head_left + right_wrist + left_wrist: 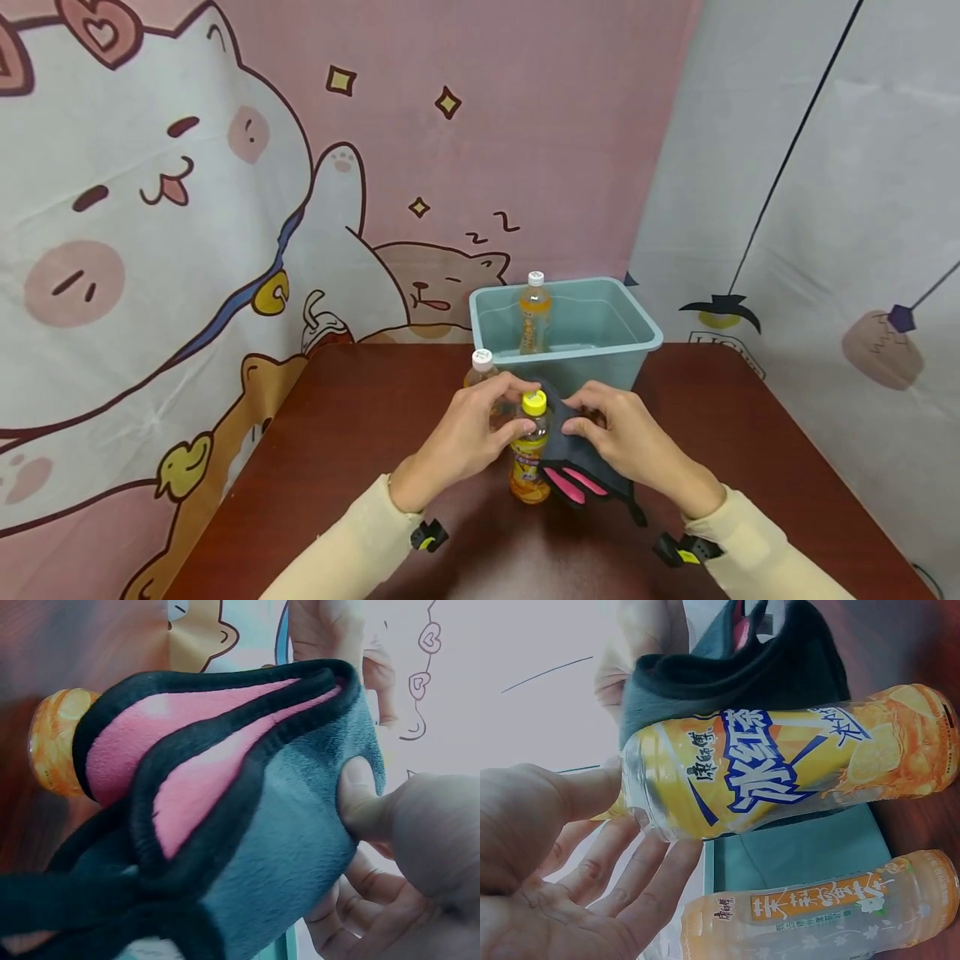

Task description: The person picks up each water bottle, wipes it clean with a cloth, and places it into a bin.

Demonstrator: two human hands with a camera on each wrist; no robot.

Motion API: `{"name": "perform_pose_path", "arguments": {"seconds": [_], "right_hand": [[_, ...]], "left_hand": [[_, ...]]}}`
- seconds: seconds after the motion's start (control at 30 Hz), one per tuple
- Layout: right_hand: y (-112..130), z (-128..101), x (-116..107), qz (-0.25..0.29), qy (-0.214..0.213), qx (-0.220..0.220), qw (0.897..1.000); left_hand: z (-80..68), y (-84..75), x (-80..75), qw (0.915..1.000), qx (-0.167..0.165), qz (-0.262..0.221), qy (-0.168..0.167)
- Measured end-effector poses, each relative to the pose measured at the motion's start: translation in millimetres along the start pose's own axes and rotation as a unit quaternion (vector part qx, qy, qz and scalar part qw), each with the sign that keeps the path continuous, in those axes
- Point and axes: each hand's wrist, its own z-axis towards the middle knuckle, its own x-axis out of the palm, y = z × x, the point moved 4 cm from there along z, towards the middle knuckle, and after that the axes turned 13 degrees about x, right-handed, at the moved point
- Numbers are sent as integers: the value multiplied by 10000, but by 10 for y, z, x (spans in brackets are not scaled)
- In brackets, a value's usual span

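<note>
My left hand point(468, 425) pinches the neck of a yellow-capped iced tea bottle point(528, 467) between thumb and fingers. The bottle is upright, with orange drink and a yellow label; whether its base touches the table I cannot tell. Just right of it, my right hand point(626, 433) holds a grey fleece cloth piece point(300, 817) with black edging, pink patches and a dangling black strap. The right thumb presses on the cloth's upper part in the right wrist view. Beside the left fingers, a white-capped bottle point(810, 915) with a pale orange label stands in front of the bin.
A light blue plastic bin point(600, 360) stands at the back of the dark red table point(360, 433). Another white-capped bottle point(535, 312) is upright inside it. A cartoon-printed curtain point(525, 150) hangs behind the table.
</note>
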Motion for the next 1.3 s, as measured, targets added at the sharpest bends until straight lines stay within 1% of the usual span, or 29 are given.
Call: {"name": "perform_pose_path", "arguments": {"seconds": [0.13, 0.3, 0.53, 0.7, 0.87, 0.93, 1.17, 1.3], "right_hand": [[-98, -31, 54, -190, 348, 194, 9990], [-248, -73, 199, -402, 904, 371, 9944], [-358, -61, 412, -645, 1347, 399, 9880], [-401, -48, 515, -631, 1631, 461, 9835], [-487, -52, 649, -479, 2123, 731, 9733], [-513, -51, 678, -417, 2210, 794, 9711], [-566, -39, 701, -94, 2250, 886, 9703], [-573, -49, 700, -1, 2228, 908, 9706]], "left_hand": [[-3, 4, 4, 10000, 25, 34, 12], [-5, 6, 20, 10000, 1, 19, 43], [17, 2, 11, 9999, 69, 69, 41], [32, 4, -4, 9999, 113, 24, 27], [21, 2, 1, 10000, 76, -4, 30], [15, -3, 4, 10000, 60, 10, 37], [10, -14, -4, 9999, 26, 115, 45], [5, -2, 6, 10000, 14, 18, 40]]}}
